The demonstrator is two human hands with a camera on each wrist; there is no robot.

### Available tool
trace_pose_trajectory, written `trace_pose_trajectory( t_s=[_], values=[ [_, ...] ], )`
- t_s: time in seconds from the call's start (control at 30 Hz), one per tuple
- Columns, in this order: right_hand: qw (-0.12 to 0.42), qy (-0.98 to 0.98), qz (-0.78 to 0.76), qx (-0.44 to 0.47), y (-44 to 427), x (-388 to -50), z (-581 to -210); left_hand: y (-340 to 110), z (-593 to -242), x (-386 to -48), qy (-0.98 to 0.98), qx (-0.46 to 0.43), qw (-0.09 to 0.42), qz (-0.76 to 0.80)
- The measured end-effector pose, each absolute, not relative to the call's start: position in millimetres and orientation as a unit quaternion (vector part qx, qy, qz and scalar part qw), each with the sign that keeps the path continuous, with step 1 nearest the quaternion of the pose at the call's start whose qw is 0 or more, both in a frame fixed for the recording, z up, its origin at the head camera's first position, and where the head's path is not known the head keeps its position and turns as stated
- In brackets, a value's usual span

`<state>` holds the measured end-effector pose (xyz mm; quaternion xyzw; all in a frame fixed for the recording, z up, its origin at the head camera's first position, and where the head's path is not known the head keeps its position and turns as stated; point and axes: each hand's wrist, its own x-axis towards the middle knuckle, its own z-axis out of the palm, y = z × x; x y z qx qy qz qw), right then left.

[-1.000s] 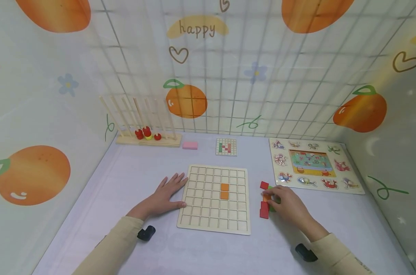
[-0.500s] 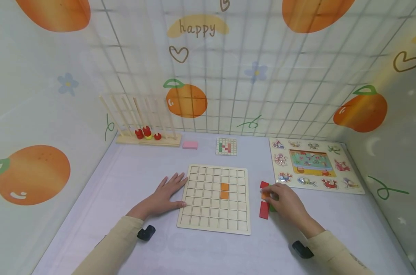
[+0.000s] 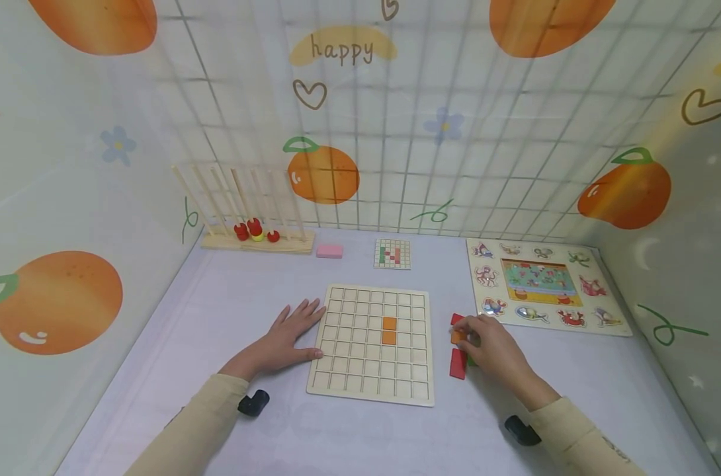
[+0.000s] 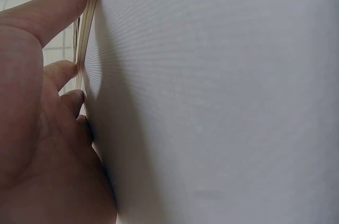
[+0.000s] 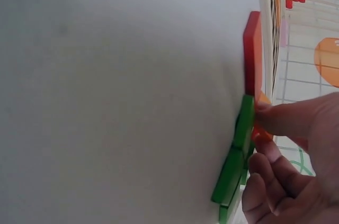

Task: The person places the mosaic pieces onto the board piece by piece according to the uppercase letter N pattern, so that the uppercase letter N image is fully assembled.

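Observation:
A wooden grid board lies in the middle of the table, with two orange square tiles set one behind the other in its cells. My left hand is spread flat, its fingertips and thumb touching the board's left edge. To the right of the board, my right hand pinches another orange tile between thumb and fingers. Red tiles lie just in front of that tile, and a red tile lies behind it. Green tiles sit beside them, partly hidden under the hand in the head view.
A small pattern card lies behind the board, beside a pink block. At the back left stands a wooden peg rack holding several red and yellow beads. A sea-animal puzzle board lies at the back right.
My right hand has shifted slightly left and away from me, with the orange tile moving left in its fingers. The front red tiles now lie in line. My left hand stays put.

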<state>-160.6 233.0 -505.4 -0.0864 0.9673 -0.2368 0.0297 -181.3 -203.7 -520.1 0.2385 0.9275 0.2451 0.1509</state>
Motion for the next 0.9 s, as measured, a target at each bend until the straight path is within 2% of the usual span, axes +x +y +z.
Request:
trace_pose_trajectory(
  t_s=[0.53, 0.9],
  values=[
    [0.057, 0.960, -0.259, -0.087, 234.5, -160.0, -504.0, -203.6, -520.8, -181.7, 0.929, 0.232, 0.156, 0.243],
    [0.019, 0.944, -0.311, -0.104, 230.9, -157.2, -500.9, -204.8, -525.7, -182.7, 0.927, 0.240, 0.146, 0.250]
  ],
)
